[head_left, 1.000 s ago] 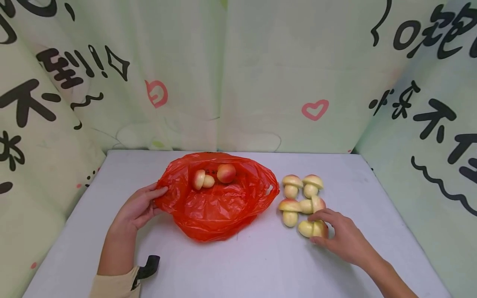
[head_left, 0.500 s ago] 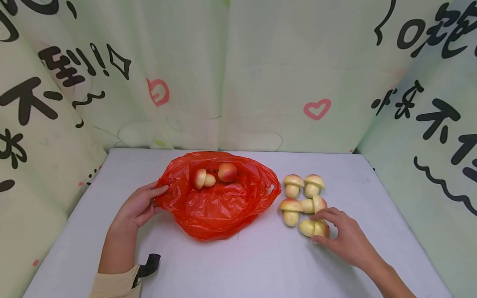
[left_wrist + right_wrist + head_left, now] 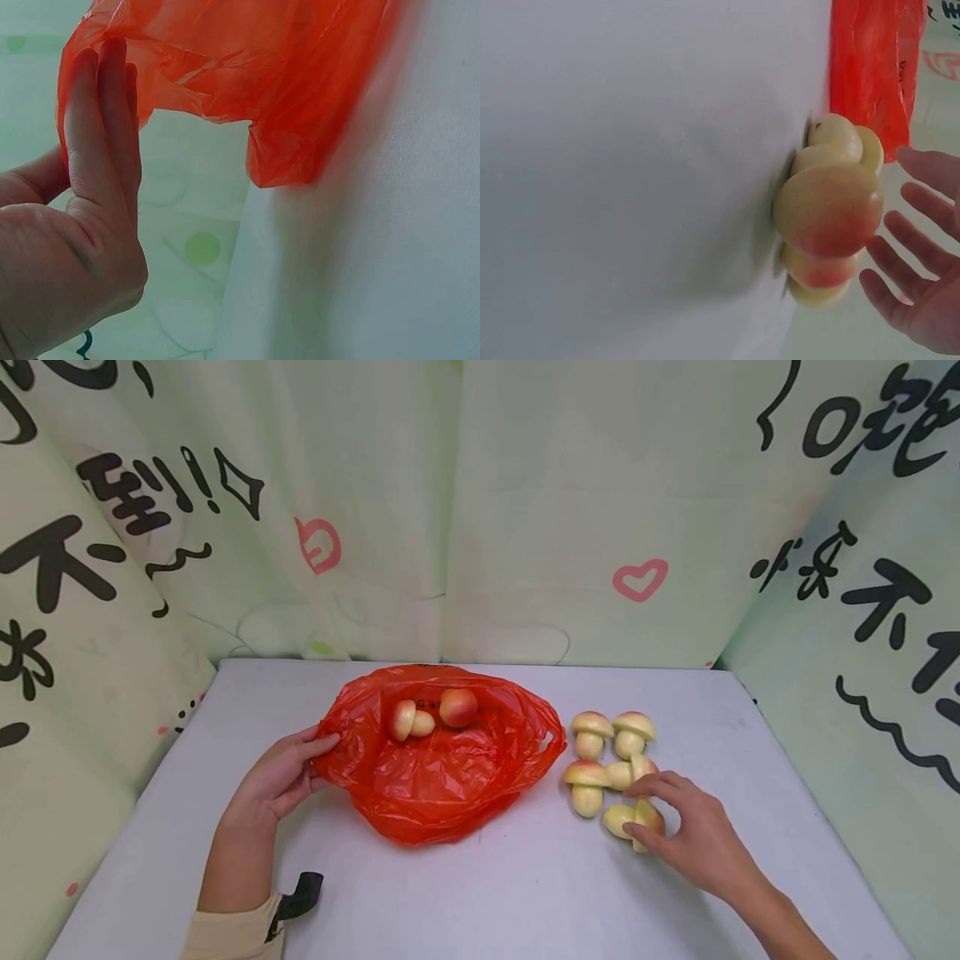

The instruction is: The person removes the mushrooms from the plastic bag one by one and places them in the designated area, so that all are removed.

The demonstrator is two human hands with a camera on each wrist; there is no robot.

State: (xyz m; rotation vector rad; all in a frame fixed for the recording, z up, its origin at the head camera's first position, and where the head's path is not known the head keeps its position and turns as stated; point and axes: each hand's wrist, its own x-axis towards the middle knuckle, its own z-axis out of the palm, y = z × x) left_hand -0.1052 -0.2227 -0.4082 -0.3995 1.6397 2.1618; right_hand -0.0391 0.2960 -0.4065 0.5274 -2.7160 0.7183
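Observation:
My left hand (image 3: 281, 777) pinches the left rim of a red plastic bag (image 3: 442, 793), thumb on the inside and fingers behind the film. In the left wrist view, the fingers (image 3: 112, 142) lie straight against the bag (image 3: 285, 142). Inside the open bag are two toy mushrooms, one on its side (image 3: 410, 721) and one showing its reddish cap (image 3: 458, 707). My right hand (image 3: 693, 827) hovers over the nearest toy mushroom (image 3: 621, 821), fingers spread. The right wrist view shows that mushroom's cap (image 3: 829, 210) just apart from the right fingertips (image 3: 874, 244).
Behind the nearest mushroom lie several more toy mushrooms, including a red-capped one (image 3: 587, 789) and one at the back (image 3: 632, 735). All rest on a white-covered table (image 3: 480, 910). Printed curtains (image 3: 525, 510) enclose its back and sides.
The right hand has risen slightly, its thumb shifting up across the nearest mushroom, whose lower edge now shows. The left hand and the bag hold still.

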